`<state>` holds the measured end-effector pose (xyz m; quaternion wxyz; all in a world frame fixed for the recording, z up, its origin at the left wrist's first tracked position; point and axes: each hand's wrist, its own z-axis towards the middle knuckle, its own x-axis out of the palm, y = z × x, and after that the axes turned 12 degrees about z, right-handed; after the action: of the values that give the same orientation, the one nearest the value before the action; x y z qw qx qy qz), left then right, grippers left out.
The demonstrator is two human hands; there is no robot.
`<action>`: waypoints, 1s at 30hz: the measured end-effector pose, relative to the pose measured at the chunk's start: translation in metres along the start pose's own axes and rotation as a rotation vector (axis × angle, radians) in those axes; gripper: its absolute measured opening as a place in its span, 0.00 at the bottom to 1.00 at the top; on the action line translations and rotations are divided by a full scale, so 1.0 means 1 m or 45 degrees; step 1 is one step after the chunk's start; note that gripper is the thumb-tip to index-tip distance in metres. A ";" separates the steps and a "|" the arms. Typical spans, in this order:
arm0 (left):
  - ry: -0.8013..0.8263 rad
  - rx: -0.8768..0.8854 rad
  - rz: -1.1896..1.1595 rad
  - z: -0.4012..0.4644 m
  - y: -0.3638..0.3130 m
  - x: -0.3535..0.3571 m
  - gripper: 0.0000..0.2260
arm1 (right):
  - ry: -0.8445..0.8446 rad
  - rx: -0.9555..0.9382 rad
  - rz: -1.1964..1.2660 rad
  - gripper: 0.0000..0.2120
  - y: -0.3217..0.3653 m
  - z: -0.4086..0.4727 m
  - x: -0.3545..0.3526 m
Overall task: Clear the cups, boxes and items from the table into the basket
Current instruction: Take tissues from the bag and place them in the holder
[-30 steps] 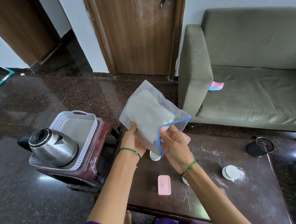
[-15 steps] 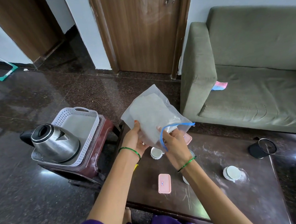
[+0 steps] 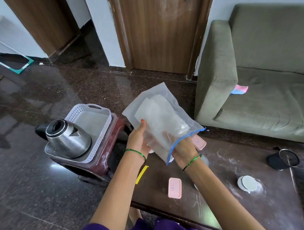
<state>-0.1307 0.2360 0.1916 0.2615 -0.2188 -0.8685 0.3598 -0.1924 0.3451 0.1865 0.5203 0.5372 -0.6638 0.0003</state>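
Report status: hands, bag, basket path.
Left hand and right hand both grip clear blue-zip plastic bag above table. White perforated basket holds steel kettle; path open.

Both bare forearms are extended forward, a thin green bangle worn on each wrist. The left hand (image 3: pixel 138 142) is raised with fingers upright, gripping a frosted clear plastic zip bag with a blue seal strip (image 3: pixel 161 121); the right hand (image 3: pixel 182 151) is curled beneath its mouth.
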 end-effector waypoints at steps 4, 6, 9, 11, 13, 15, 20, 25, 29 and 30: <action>-0.146 0.045 -0.079 0.018 -0.006 -0.019 0.18 | 0.080 -0.009 -0.155 0.14 -0.014 0.007 0.010; -0.270 0.078 -0.096 0.030 -0.011 -0.032 0.16 | 0.065 0.004 -0.197 0.15 -0.020 0.011 0.016; -0.573 0.116 0.009 0.049 -0.024 -0.051 0.12 | 0.036 0.060 -0.217 0.12 -0.029 0.021 0.023; -0.753 0.246 0.083 0.059 -0.034 -0.062 0.20 | -0.011 0.122 -0.192 0.13 -0.035 0.030 0.027; -0.832 0.474 0.259 0.065 -0.045 -0.073 0.31 | -0.036 0.183 -0.186 0.14 -0.040 0.040 0.033; -0.851 0.597 0.517 0.074 -0.055 -0.086 0.32 | -0.045 0.216 -0.197 0.13 -0.047 0.052 0.043; -0.892 0.392 0.759 0.119 -0.089 -0.130 0.21 | -0.057 0.302 -0.309 0.16 -0.069 0.088 0.077; -0.859 0.311 0.551 0.171 -0.112 -0.176 0.24 | -0.036 0.360 -0.350 0.17 -0.089 0.121 0.095; -0.920 0.292 0.393 0.220 -0.118 -0.215 0.31 | -0.106 0.329 -0.368 0.17 -0.098 0.142 0.088; -0.944 0.290 0.375 0.232 -0.119 -0.223 0.32 | -0.153 0.300 -0.376 0.16 -0.099 0.146 0.084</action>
<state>-0.1239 -0.0856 0.0732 -0.1007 -0.1660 -0.8180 0.5415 -0.2121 0.1613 0.1223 0.4078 0.6851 -0.6029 -0.0305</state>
